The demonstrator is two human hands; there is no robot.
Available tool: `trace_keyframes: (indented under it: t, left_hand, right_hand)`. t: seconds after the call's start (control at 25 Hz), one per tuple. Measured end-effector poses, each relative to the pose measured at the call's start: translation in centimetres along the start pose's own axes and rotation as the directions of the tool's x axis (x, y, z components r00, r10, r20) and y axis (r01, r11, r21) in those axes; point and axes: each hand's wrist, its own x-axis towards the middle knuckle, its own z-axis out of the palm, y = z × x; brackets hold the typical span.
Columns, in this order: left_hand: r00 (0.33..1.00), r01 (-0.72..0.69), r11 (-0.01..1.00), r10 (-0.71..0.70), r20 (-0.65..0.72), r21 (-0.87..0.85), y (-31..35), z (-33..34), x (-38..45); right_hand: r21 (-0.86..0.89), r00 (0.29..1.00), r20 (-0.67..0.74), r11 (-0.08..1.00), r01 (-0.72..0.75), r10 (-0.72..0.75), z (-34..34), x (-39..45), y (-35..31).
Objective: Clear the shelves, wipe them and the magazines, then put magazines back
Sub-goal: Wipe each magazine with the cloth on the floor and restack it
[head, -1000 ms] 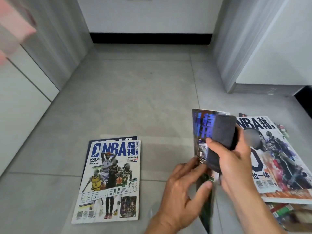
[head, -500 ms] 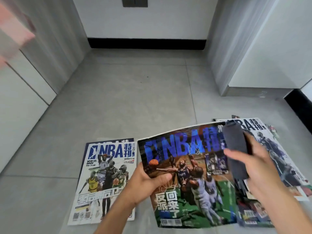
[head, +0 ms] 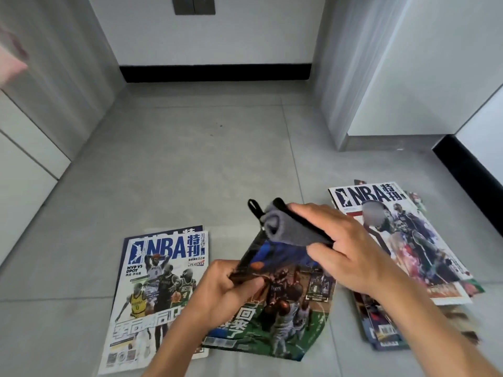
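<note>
Glossy paper, thin and limp: held magazine (head: 275, 303), at 6 o'clock over the floor (head: 190, 164), its far end curling; I judge it light, slick, easily creased. My left hand (head: 226, 289) pinches its left edge, best taken near the spine. My right hand (head: 345, 248) grips the folded grey cloth (head: 288, 227), soft, pressed on its top. Wiped copy (head: 152, 289) at 9; stack (head: 402, 240) at 3.
</note>
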Motion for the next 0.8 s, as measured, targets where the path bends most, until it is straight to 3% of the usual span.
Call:
trace_keyframes:
  t: [0.08, 0.16, 0.32, 0.44, 0.56, 0.6, 0.68, 0.76, 0.8]
  left_hand:
    - [0.999, 0.043, 0.996, -0.045, -0.021, -0.083, -0.1, -1.0, -0.2]
    - [0.998, 0.057, 0.992, -0.056, 0.009, -0.113, 0.4, -1.3, -0.4]
    - [0.992, 0.020, 0.999, -0.016, 0.129, -0.031, 0.6, 0.9, 0.0]
    - [0.999, 0.016, 0.993, -0.011, 0.050, -0.114, 0.3, 1.0, -0.2]
    - [0.995, 0.058, 0.981, -0.071, -0.066, -0.186, 0.1, -0.5, -0.1]
    - [0.993, 0.074, 0.978, -0.090, -0.072, -0.196, 0.1, -0.9, -0.3]
    - [0.987, 0.098, 0.966, -0.125, -0.101, -0.241, -0.3, -0.9, -0.5]
    - [0.944, 0.145, 0.891, -0.254, -0.209, -0.429, -0.9, 0.1, -0.5]
    - [0.913, 0.169, 0.837, -0.332, -0.238, -0.520, -1.1, 0.7, -0.5]
  right_hand:
    - [0.057, 0.978, -0.025, 0.977, -0.203, 0.205, -1.2, -2.0, 3.1]
    - [0.090, 0.956, -0.076, 0.957, -0.277, 0.283, -1.0, -3.4, 4.1]
    - [0.146, 0.996, -0.090, 0.989, 0.001, 0.013, 1.0, -0.7, -1.0]
    - [0.035, 0.991, -0.076, 0.993, 0.116, -0.113, 1.9, 0.4, -1.5]
    - [-0.068, 0.968, -0.247, 0.996, -0.058, 0.040, 1.3, -1.3, 2.6]
    - [-0.004, 0.936, -0.316, 0.987, -0.162, 0.152, 1.2, -2.2, 3.7]
    - [0.391, 0.818, -0.337, 0.859, -0.329, 0.467, 1.5, -3.5, 4.6]
    - [0.740, 0.755, -0.122, 0.566, -0.364, 0.645, 2.5, -3.9, 4.1]
    - [0.806, 0.735, -0.040, 0.457, -0.377, 0.677, 3.0, -4.0, 3.9]
